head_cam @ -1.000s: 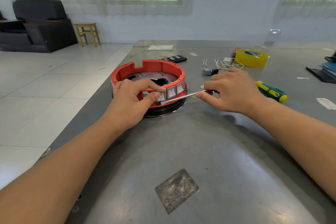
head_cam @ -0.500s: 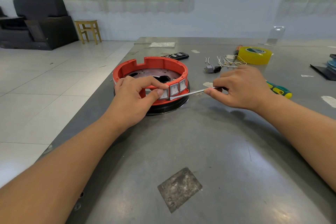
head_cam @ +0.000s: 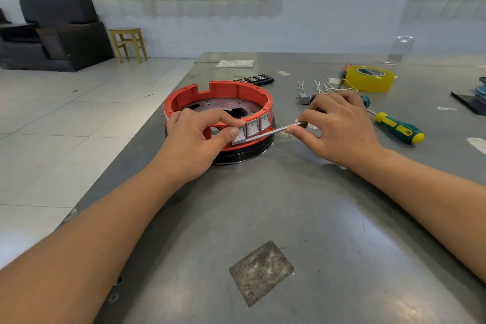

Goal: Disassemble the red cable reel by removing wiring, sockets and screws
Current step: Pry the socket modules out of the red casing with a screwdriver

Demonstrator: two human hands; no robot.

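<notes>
The red cable reel (head_cam: 226,92) is an open ring on a black base, lying on the grey metal table (head_cam: 302,218). Three white rocker switches (head_cam: 253,127) sit in its near wall. My left hand (head_cam: 196,139) grips that wall, fingers over the rim and thumb pressing the leftmost switch. My right hand (head_cam: 339,129) holds a screwdriver with a thin metal shaft (head_cam: 273,131) whose tip lies along the lower edge of the switches. The handle is hidden in my palm.
A green and yellow screwdriver (head_cam: 398,130) lies right of my right hand. Behind it are loose wires and a small grey part (head_cam: 305,98), a yellow tape roll (head_cam: 370,78) and a black remote (head_cam: 256,78). The table's left edge runs close to the reel.
The screwdriver tip has slid a little along under the switches while my right hand shifted slightly. My left hand keeps its grip on the reel wall.
</notes>
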